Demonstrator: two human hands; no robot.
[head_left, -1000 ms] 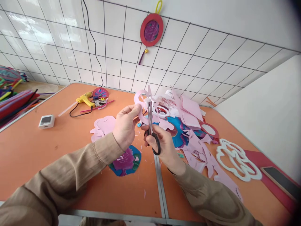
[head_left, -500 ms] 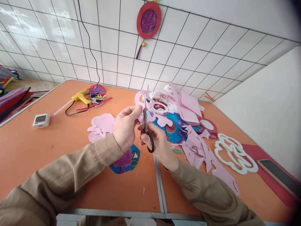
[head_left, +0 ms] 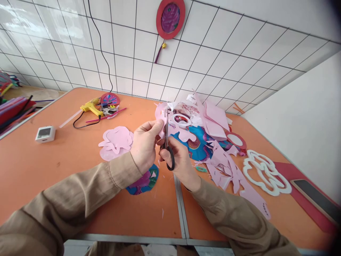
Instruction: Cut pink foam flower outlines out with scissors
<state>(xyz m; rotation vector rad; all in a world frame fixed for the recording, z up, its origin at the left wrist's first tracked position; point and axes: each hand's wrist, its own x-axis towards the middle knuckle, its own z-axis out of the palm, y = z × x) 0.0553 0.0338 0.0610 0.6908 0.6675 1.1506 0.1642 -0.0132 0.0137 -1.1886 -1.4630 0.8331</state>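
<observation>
My left hand [head_left: 145,144] pinches a pink paper piece [head_left: 160,113] between thumb and fingers, raised over the middle of the table. My right hand [head_left: 179,158] is closed round the black handles of a pair of scissors [head_left: 166,137], whose blades point away from me at the right side of the paper. Below my left wrist lies a round blue cloth piece with a purple flower [head_left: 141,182], partly covered by the sleeve. Pink cloud-shaped cutouts [head_left: 115,140] are stacked left of my left hand.
Pink scraps [head_left: 226,165], blue patterned cloth [head_left: 198,142] and folded pink sheets [head_left: 213,119] crowd the right. White cloud-shaped outlines [head_left: 249,177] lie farther right, near a dark phone-like slab [head_left: 317,199]. A yellow glue gun [head_left: 92,107] and a small white box [head_left: 45,134] sit left.
The pink paper has turned in my left hand, and its upper strip no longer stands up. The scissor blades look closer together. The view has shifted slightly.
</observation>
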